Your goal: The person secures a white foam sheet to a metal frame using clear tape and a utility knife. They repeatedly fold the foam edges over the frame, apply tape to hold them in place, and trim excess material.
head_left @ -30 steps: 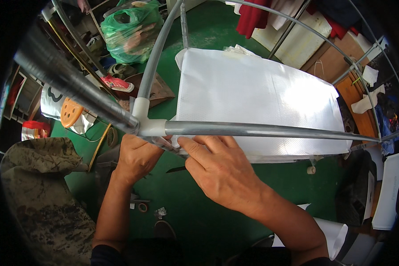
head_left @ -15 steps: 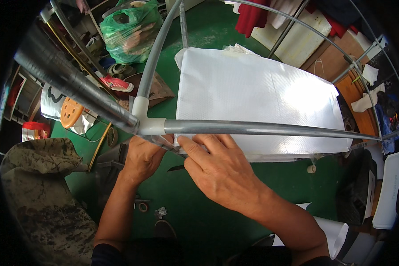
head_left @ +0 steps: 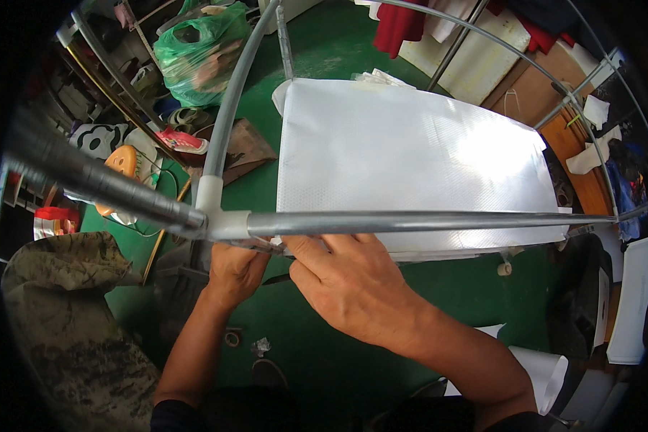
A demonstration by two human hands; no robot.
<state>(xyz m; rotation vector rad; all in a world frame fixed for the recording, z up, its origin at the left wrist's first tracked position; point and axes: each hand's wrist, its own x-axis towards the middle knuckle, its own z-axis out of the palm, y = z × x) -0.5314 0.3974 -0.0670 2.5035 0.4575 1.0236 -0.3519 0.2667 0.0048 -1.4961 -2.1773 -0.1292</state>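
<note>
A white, glossy textured sheet (head_left: 381,155) lies across a metal-tube frame below the upper rail (head_left: 410,222). A white plastic corner joint (head_left: 227,225) links that rail to other tubes at the left. Just under the joint, my left hand (head_left: 236,273) is closed at the sheet's near left corner; what its fingers hold is hidden. My right hand (head_left: 353,291) is beside it, palm down, thumb and fingers closed on the sheet's near edge. The rail covers some of its fingertips. A dark pointed strip (head_left: 276,279) shows between the hands.
Camouflage cloth (head_left: 72,309) is piled at the left. A green plastic bag (head_left: 201,61) and a red shoe (head_left: 183,140) sit at far left. A tape roll (head_left: 232,338) lies on the green floor (head_left: 317,374). White sheet pieces (head_left: 540,374) lie at the near right.
The joint and left end of the rail appear lower and farther left in the picture. My right hand has shifted slightly left and down; my left hand stays by the sheet's corner.
</note>
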